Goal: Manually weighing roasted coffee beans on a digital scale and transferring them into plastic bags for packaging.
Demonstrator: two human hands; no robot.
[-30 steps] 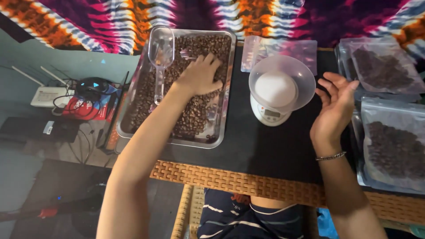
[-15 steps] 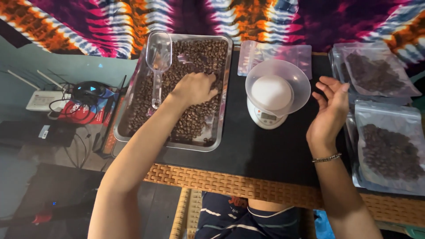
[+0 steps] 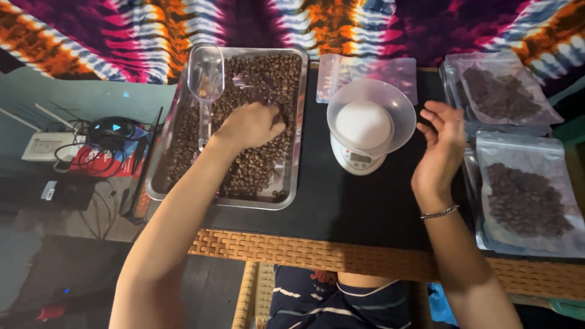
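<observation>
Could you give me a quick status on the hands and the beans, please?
Left hand down in coffee beans in metal tray. Right hand open, empty, beside scale. Clear scoop lies in tray.

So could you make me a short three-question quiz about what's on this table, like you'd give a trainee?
1. True or false: the left hand rests in the rectangular metal tray of brown roasted beans.
2. What sits on the small white digital scale? A) a red mug B) a clear round plastic bowl C) a steel spoon
3. Fill in: the clear plastic scoop lies in the ____.

Key
1. True; its fingers are curled into the beans.
2. B; the bowl looks empty.
3. Tray, to the left of that hand. The right hand hovers open beside the scale, holding nothing.
</observation>
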